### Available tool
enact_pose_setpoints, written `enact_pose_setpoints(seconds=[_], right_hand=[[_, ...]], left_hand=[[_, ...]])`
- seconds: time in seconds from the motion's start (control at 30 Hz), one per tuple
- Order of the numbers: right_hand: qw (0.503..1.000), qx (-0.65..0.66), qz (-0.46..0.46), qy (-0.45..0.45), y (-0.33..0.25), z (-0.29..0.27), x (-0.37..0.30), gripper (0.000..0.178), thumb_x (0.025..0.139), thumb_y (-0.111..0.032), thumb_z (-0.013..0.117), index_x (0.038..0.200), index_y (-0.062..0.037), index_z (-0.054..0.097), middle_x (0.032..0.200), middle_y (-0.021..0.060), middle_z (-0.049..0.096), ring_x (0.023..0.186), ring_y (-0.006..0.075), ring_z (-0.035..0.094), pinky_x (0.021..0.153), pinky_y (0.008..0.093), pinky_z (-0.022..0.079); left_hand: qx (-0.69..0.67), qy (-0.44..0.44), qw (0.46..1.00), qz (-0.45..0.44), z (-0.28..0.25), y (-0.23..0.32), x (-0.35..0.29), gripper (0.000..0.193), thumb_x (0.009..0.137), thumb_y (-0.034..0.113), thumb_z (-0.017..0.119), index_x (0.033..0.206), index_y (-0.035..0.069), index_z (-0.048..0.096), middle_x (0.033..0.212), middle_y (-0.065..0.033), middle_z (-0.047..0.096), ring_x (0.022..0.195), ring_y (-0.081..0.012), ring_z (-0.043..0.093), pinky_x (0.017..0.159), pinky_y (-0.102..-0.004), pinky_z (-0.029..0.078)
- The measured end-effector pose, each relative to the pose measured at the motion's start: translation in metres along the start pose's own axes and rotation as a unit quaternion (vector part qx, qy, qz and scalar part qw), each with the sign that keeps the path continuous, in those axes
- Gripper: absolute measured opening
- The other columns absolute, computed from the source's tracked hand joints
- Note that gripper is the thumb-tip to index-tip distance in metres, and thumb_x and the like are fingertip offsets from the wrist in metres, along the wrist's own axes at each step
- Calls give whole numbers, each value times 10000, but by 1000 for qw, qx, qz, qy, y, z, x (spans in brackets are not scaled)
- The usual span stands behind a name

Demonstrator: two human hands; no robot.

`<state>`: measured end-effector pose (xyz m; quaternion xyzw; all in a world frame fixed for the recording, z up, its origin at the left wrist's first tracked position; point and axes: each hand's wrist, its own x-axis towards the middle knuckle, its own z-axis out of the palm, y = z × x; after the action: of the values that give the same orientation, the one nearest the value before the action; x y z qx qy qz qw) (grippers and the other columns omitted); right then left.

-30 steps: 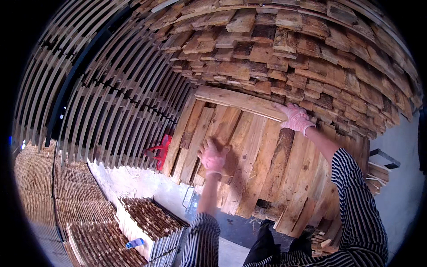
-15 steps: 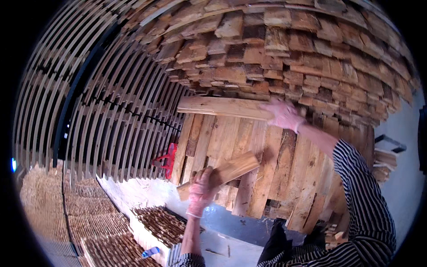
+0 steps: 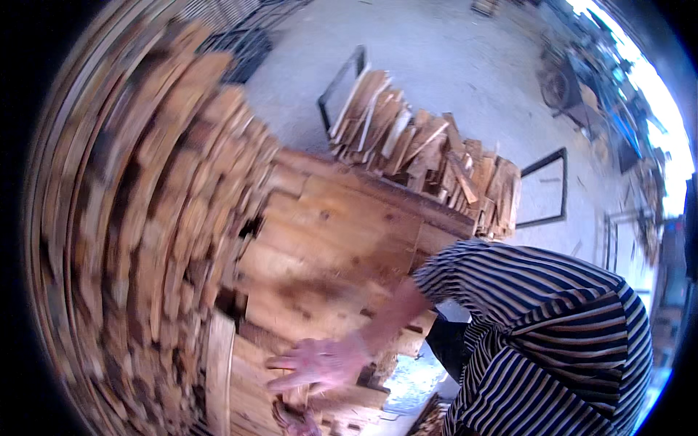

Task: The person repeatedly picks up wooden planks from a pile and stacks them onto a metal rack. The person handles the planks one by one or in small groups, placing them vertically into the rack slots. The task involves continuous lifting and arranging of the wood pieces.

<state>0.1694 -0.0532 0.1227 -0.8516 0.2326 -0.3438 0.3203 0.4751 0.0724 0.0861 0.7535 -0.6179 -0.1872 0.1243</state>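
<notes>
My right hand (image 3: 320,365), in a pale glove, is stretched out over a bed of flat wooden boards (image 3: 327,232), its fingers spread and nothing in them. At the lower edge of the view my left hand (image 3: 297,420) shows only in part and is blurred. Its fingers are curled round a short wooden board (image 3: 297,395), mostly hidden by my hands. A longer pale plank (image 3: 219,372) lies to the left of my right hand, along the foot of the stacked wood.
A tall stack of wooden boards (image 3: 145,218) rises at the left. Beyond the board bed stands a bundle of upright wood offcuts (image 3: 429,156), between black metal frames (image 3: 564,185) on the grey floor (image 3: 436,58). A wheeled cart (image 3: 560,83) stands far right.
The view has swung to the right, bringing the floor and offcut bundle into sight. My right hand has let go of the long plank. My left hand now sits at the lower edge.
</notes>
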Motion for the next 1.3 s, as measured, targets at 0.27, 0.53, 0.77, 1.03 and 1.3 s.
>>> enact_pose_setpoints(seconds=[0.27, 0.53, 0.77, 1.03, 1.3], right_hand=[[923, -78, 328, 187, 22, -181, -260, 783, 938, -320, 718, 1610, -138, 360, 1538, 287, 460, 1304, 478, 565, 1092, 489, 507], [686, -73, 676, 257, 26, -237, -484, 731, 906, -257, 737, 1560, -126, 439, 1525, 219, 486, 1369, 398, 537, 1135, 433, 477], [521, 97, 789, 311, 27, -263, -627, 737, 876, -259, 722, 1552, -126, 459, 1512, 207, 512, 1386, 392, 523, 1149, 430, 453], [461, 174, 823, 283, 79, -259, -707, 708, 879, -299, 717, 1524, -102, 502, 1428, 209, 577, 1194, 347, 655, 1058, 427, 508], [569, 191, 746, 288, 350, -212, -699, 809, 887, -437, 708, 1574, -116, 427, 1422, 226, 611, 1262, 340, 640, 1048, 427, 496]], left_hand=[[-93, 100, 989, 57, 24, 249, 31, 790, 918, 203, 767, 1595, 38, 393, 1613, -197, 440, 1499, -351, 402, 1258, -459, 318], [-417, -229, 873, 110, 200, 534, -27, 768, 946, 127, 740, 1602, -13, 365, 1644, -197, 408, 1515, -329, 395, 1270, -461, 284], [-471, -542, 676, -166, 498, 669, -68, 798, 1013, 319, 695, 1639, 39, 288, 1680, -138, 360, 1524, -267, 373, 1249, -396, 297], [-398, -363, 654, -531, 748, 571, 77, 1284, 764, 875, 637, 1694, 187, 80, 1759, -106, 120, 1586, -359, 170, 1241, -603, 178], [-452, -377, 692, -419, 891, 485, 179, 909, 868, 683, 721, 1555, 153, 453, 1569, -71, 487, 1365, -262, 517, 1056, -481, 490]])
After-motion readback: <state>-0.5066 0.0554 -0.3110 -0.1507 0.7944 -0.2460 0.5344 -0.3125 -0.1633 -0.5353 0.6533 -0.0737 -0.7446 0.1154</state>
